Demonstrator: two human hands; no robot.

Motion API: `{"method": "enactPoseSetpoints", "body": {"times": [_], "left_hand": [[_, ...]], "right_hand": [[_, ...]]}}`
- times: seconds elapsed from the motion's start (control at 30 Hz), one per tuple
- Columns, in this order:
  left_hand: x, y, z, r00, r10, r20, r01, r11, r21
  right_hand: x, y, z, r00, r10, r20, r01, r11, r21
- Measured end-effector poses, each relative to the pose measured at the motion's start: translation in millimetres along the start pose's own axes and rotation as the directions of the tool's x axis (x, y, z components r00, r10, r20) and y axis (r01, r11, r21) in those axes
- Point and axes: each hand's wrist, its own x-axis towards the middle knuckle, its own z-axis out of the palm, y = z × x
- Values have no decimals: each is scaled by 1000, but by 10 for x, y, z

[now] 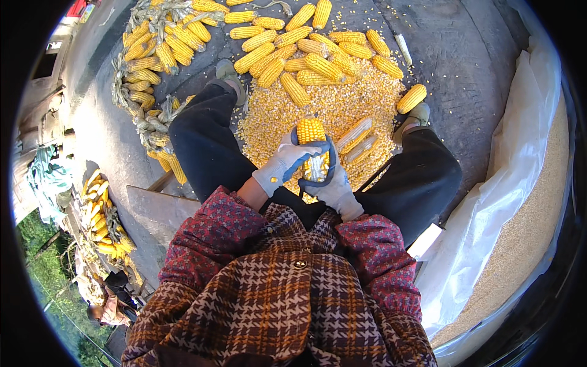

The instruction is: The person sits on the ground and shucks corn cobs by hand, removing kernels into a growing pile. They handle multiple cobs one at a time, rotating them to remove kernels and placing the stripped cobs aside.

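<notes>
Both my hands wear light work gloves with blue-grey coated palms and grip one yellow corn cob (pixel 311 130) held upright before my lap. My left hand (pixel 290 155) wraps it from the left, its thumb across the front. From the right, my right hand (pixel 334 180) closes around the cob's lower part. Kernels are gone from a pale patch at its lower front, while the upper part is full. Below spreads a heap of loose corn kernels (pixel 270 121) between my feet. Two partly shelled cobs (pixel 356 135) lie on the heap to the right of my hands.
Several whole corn cobs (pixel 321 67) lie at the heap's far side. Braided corn bunches (pixel 142 75) curve along the left. A bare cob (pixel 403 49) rests on the floor. At right, plastic sheeting (pixel 509 151) borders spread grain (pixel 527 229). Another person (pixel 114 309) is far lower left.
</notes>
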Motion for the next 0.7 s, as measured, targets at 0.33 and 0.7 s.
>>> {"method": "enactPoseSetpoints", "body": {"times": [0.33, 0.7], "left_hand": [[-135, 106, -34, 996, -92, -5, 90, 984, -155], [-54, 24, 31, 993, -78, -93, 74, 996, -51]], "right_hand": [[12, -55, -15, 998, 0, 57, 4, 998, -67], [-7, -170, -28, 988, 152, 6, -146, 959, -245]]}}
